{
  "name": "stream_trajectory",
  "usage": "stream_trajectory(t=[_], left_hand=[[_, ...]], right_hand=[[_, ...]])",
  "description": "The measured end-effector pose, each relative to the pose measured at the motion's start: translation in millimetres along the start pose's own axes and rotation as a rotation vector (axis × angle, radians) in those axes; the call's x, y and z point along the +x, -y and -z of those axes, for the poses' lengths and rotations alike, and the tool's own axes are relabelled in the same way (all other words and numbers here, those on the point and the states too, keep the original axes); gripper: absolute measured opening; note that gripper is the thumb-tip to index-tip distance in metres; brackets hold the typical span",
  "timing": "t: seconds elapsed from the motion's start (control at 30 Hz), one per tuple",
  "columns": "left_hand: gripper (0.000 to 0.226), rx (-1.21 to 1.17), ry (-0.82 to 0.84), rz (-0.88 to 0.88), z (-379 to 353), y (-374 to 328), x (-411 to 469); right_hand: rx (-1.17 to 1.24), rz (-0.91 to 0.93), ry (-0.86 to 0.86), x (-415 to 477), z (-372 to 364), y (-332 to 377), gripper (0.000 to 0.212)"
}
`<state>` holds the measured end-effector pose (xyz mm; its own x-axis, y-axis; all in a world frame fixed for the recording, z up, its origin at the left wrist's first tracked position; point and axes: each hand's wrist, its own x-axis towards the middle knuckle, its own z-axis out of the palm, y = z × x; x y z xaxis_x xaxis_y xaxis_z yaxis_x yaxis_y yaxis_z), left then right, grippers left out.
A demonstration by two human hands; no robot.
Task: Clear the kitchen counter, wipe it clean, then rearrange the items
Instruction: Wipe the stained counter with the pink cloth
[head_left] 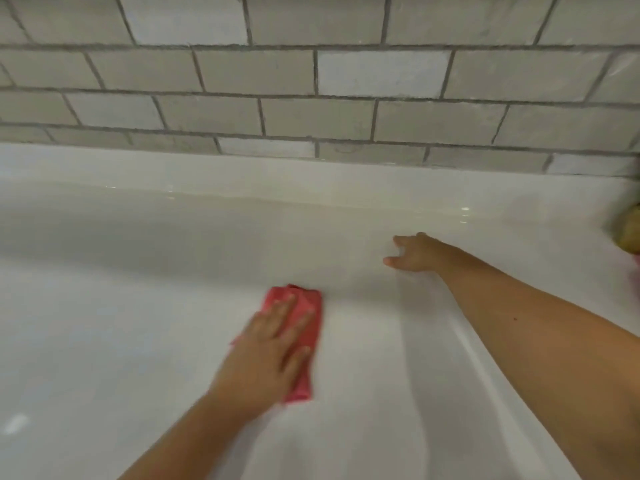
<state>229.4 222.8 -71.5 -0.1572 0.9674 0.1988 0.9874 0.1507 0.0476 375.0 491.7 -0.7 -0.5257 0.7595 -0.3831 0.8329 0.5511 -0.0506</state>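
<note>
Left hand [273,344] presses pink cloth [307,296] onto counter [138,306] beneath straight fingers [282,311] — right hand [415,252] apart, fingers open.

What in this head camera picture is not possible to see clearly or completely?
1. Head view, right edge: a yellowish object is blurred and cut off by the frame; what it is cannot be told.
2. Head view: much of the red cloth is covered by the left hand pressing on it.
3. Head view: the right hand is far off; whether it touches the white counter is unclear.
</note>
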Motion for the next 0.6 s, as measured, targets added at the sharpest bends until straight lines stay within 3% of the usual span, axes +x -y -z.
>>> stream_trajectory(t=[0.1,0.2,0.23,0.27,0.33,0.47,0.53,0.6], left_hand=[[0.063,0.116,0.106,0.25,4.4,92.4,-2.2],[0.058,-0.012,0.163,0.779,20.7,118.1,27.1],[0.059,-0.021,0.15,0.873,17.4,108.4,41.0],[0.061,0.013,0.149,0.837,11.5,90.0,56.0],[0.063,0.078,0.116,0.562,-1.9,29.7,80.7],[0.073,-0.064,0.164,0.195,-6.0,-81.2,73.1],[0.084,-0.098,0.169,0.056,-3.3,-79.3,56.0],[0.087,-0.14,0.129,0.061,-1.1,-45.3,45.9]], right_hand=[[0.006,-0.009,-0.006,-0.2,-0.5,-0.4,0.071],[-0.016,-0.002,-0.012,3.9,-2.2,-0.4,0.07],[-0.025,0.004,-0.01,4.9,-2.2,-0.3,0.07],[-0.031,0.005,-0.004,5.3,-2.2,0.0,0.071],[-0.044,0.013,-0.009,4.1,0.4,1.0,0.071],[-0.038,0.0,0.013,-2.2,7.2,4.9,0.07],[-0.059,-0.038,0.032,1.6,9.0,9.9,0.071],[-0.061,-0.089,0.016,9.3,11.1,19.3,0.068]])
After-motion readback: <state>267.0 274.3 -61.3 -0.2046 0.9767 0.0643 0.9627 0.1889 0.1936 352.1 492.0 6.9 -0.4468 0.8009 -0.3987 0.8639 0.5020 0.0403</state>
